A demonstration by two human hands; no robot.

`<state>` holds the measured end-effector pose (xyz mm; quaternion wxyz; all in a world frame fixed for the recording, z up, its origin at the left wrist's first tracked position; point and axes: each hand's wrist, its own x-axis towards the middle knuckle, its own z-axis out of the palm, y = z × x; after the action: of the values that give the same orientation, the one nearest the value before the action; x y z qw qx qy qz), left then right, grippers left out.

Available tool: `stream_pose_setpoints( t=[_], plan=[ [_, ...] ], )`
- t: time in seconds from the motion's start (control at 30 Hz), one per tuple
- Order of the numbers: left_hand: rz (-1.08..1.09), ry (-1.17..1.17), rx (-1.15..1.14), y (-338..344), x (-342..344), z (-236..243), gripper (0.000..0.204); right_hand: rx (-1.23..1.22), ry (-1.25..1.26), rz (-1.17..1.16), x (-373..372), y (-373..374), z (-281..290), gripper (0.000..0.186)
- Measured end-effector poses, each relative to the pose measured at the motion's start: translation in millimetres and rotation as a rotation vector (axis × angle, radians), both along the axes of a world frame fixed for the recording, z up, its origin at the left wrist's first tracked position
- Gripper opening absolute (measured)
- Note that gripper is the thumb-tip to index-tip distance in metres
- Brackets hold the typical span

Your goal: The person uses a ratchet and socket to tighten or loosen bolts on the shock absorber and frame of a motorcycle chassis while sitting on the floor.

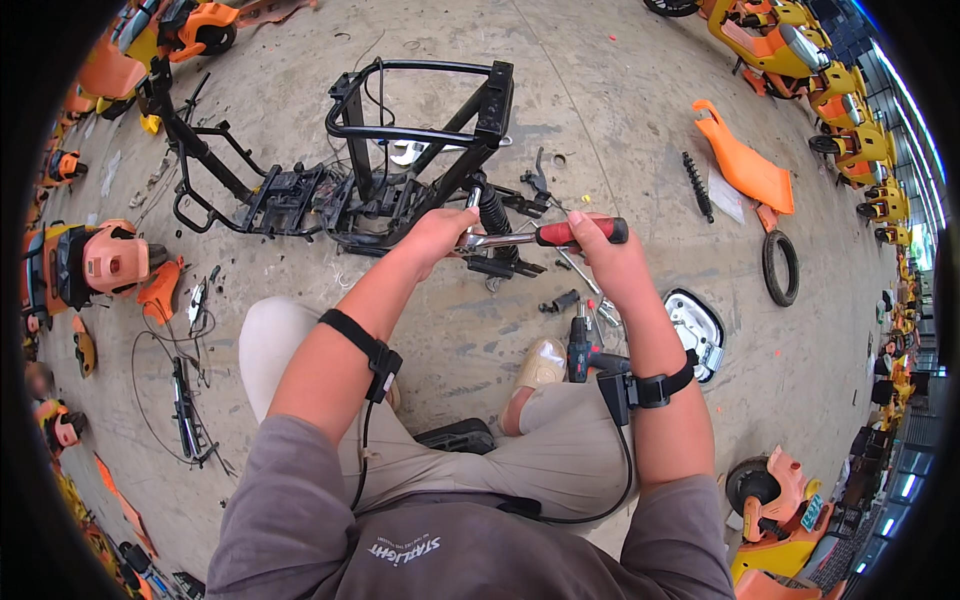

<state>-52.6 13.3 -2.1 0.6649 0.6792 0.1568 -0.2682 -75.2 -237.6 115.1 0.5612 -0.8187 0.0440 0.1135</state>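
Observation:
My right hand [610, 260] is closed around the red and black handle of a silver ratchet wrench [497, 240], held roughly level in front of me. My left hand [436, 240] grips the wrench's head end, where a socket extension [474, 197] points up toward the black scooter frame [420, 135]. Just behind the wrench is a black shock absorber [495, 215] at the lower right of the frame. Whether the socket sits on a bolt cannot be made out.
A drill [580, 350], loose sockets and a silver tray [693, 330] lie by my right leg. An orange panel [750, 170], spare shock [697, 188] and tyre [780, 268] lie right. Loose cables [180, 400] lie left. Orange and yellow scooters [100, 260] line both sides.

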Motion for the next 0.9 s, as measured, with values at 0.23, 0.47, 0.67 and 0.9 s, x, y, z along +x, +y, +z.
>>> stream_pose_setpoints(
  t=[0.23, 0.47, 0.67, 0.9],
  plan=[
    [0.052, -0.026, 0.033, -8.8, 1.6, 2.1, 0.029, 0.092, -0.164, 0.060, 4.2, 34.0, 21.6, 0.030],
    [0.083, -0.007, -0.010, -15.2, -0.4, 13.6, 0.028, 0.141, -0.261, 0.142, 7.2, 85.9, 30.5, 0.023],
    [0.067, -0.027, 0.027, -8.4, 1.6, 1.5, 0.029, 0.143, -0.228, 0.120, 9.4, 81.2, 27.0, 0.023],
    [0.005, -0.087, 0.071, -5.3, 3.5, -3.2, 0.030, 0.031, -0.107, 0.074, -0.7, 12.5, 7.4, 0.032]
  ],
)
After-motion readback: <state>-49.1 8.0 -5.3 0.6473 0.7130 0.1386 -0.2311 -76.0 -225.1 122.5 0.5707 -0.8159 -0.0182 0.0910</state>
